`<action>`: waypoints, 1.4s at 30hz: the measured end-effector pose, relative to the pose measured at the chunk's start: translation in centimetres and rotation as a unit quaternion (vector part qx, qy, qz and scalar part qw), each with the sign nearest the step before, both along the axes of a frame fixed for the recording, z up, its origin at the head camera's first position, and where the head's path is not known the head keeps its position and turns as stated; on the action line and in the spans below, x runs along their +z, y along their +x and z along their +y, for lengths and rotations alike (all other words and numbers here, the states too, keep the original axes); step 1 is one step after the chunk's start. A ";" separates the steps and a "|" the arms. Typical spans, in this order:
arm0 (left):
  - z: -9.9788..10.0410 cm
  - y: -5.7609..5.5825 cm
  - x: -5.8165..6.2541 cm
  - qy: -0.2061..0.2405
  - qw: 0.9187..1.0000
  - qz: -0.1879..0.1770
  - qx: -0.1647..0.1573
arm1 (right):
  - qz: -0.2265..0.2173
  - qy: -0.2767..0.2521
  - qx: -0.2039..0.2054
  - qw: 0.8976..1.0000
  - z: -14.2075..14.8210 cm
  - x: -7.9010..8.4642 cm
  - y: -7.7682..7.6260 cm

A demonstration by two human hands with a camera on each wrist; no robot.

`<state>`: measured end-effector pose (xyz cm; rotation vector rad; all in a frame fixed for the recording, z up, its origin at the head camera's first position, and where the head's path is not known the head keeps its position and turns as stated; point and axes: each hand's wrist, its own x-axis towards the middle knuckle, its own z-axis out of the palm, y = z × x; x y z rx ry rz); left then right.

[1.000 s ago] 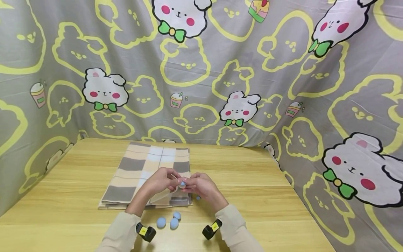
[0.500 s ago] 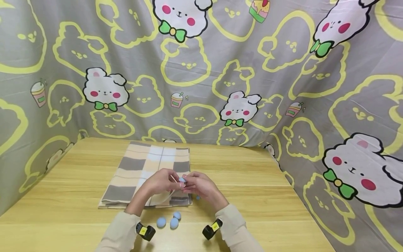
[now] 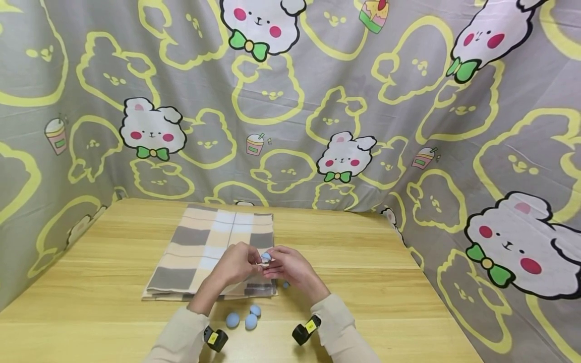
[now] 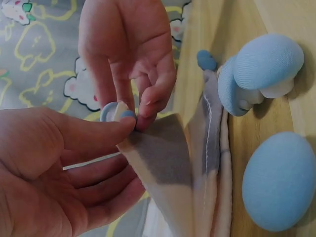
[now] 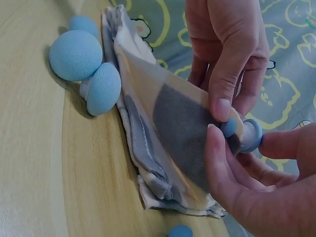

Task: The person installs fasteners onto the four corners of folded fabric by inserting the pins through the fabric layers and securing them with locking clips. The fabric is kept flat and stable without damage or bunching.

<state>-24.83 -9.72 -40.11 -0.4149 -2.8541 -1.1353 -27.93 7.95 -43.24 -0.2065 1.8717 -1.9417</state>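
My left hand (image 3: 238, 263) pinches a raised corner of a folded checked blanket (image 3: 229, 227), its thumb on the cloth in the left wrist view. Facing it, my right hand (image 3: 292, 268) grips a blue mushroom-shaped quilt clip (image 5: 253, 136) at that corner. The clip's rounded cap and white stem sit on one side of the cloth. A small blue knob (image 5: 228, 127) shows on the other side, between the fingers of both hands. The rest of the blanket lies layered on the table, in beige, grey and white.
Three blue mushroom-shaped clips (image 3: 232, 320) lie on the wooden table (image 3: 363, 292) in front of the blanket. By the blanket's right corner is a small blue piece (image 3: 286, 285). A patterned grey curtain (image 3: 281, 136) surrounds the table's back and sides.
My left wrist has shifted slightly right and its hand has turned over the cloth corner. The clip's cap now stands more upright between the hands. The loose clips have not moved.
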 end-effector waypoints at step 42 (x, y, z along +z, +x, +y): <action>-1.0 -0.5 0.3 0.020 0.998 0.036 0.049 | 0.020 0.043 -0.025 0.999 0.2 0.0 -0.1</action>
